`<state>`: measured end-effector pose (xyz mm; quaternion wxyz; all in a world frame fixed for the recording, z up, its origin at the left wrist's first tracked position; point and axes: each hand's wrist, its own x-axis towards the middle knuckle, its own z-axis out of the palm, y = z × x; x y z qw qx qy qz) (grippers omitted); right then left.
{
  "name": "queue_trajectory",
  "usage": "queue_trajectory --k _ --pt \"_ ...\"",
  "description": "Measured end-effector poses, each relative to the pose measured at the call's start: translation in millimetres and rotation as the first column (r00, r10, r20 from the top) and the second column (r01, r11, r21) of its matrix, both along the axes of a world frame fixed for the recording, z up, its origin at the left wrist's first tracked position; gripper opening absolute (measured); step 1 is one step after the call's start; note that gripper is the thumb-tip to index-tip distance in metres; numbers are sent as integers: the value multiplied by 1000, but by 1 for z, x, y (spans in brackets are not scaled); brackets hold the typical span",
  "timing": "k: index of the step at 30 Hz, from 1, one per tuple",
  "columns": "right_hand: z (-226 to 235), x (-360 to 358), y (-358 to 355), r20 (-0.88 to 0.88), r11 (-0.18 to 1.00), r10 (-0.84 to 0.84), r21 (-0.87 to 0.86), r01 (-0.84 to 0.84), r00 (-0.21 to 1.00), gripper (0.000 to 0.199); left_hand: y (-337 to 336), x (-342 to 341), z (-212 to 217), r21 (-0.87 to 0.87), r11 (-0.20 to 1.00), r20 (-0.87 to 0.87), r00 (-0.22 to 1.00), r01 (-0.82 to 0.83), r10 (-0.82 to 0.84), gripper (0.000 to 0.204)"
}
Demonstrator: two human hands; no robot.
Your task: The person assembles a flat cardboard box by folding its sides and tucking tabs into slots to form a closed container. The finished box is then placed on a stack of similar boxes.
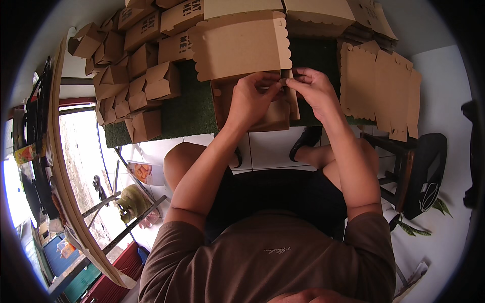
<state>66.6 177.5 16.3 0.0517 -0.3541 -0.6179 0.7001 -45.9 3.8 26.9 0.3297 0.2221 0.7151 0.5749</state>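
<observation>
A brown cardboard box stands near the front edge of the green table covering, in front of me. Its scallop-edged lid is folded up and leans away from me. My left hand reaches over the box, its fingers pinched at the far right corner. From the right, my right hand closes its thumb and fingers on the same corner, close against the left fingertips. The piece of card between the fingertips is mostly hidden, as is much of the box's inside.
Several small folded cardboard boxes are piled on the left of the green covering. Flat scalloped box blanks lie at the right, over the edge. Larger boxes stand at the back. A dark stool is below right.
</observation>
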Motion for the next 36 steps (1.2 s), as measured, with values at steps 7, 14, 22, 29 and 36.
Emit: queue_trajectory --k 7,14,22,29,36 --pt "1 1 1 -37 1000 10 26 -9 999 55 -2 0 0 -2 1000 10 1000 2 -2 30" --pt "3 1 1 -11 992 73 99 -72 997 57 -3 1 3 -25 1000 -12 1000 10 -11 30" --pt "-4 1 5 -58 995 59 79 -54 997 40 -1 2 2 -80 997 -78 997 -5 -1 29" --pt "-3 1 3 -13 981 99 170 -95 995 29 -3 2 5 -99 995 -73 997 27 -35 35" --pt "8 3 1 -51 974 144 181 -132 988 31 -3 4 7 -126 992 -189 982 -7 -17 35"
